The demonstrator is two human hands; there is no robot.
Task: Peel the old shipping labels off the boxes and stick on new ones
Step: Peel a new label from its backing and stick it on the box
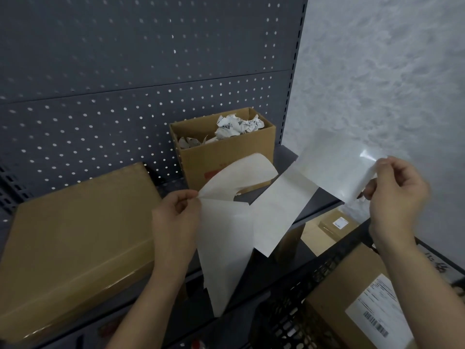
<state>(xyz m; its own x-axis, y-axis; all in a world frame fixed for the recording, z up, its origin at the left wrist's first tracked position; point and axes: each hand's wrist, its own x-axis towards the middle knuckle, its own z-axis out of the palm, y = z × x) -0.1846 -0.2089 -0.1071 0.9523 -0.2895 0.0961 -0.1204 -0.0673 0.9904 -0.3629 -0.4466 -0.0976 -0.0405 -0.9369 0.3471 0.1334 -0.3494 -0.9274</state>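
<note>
Nearest, at lower right: one brown cardboard box (339, 285) sitting in one black plastic lattice crate (284, 311), carrying one white printed barcode label (375, 308) on its top face.

Above that, two bare hands raised over the grey metal shelf (286, 154). Left hand (176, 210): grip pinched, thumb against forefinger, on the edge of one cream-white paper label sheet (226, 235), curling over at the top and hanging down past the shelf's front edge. Right hand (395, 195): grip likewise pinched, on the end of one glossy translucent backing sheet (334, 167), held up and out to the right. Paper spanning the gap between the two hands; cannot tell exactly where sheet and backing part.

On the shelf, two more boxes: one large flat brown carton (75, 235) at left, closed; one small open brown carton (226, 154) at the back, against the dark grey pegboard (125, 71), holding several crumpled white old labels (236, 127).

Below the shelf, a fourth box: one small brown parcel (329, 226), bearing one small white sticker (340, 222).
</note>
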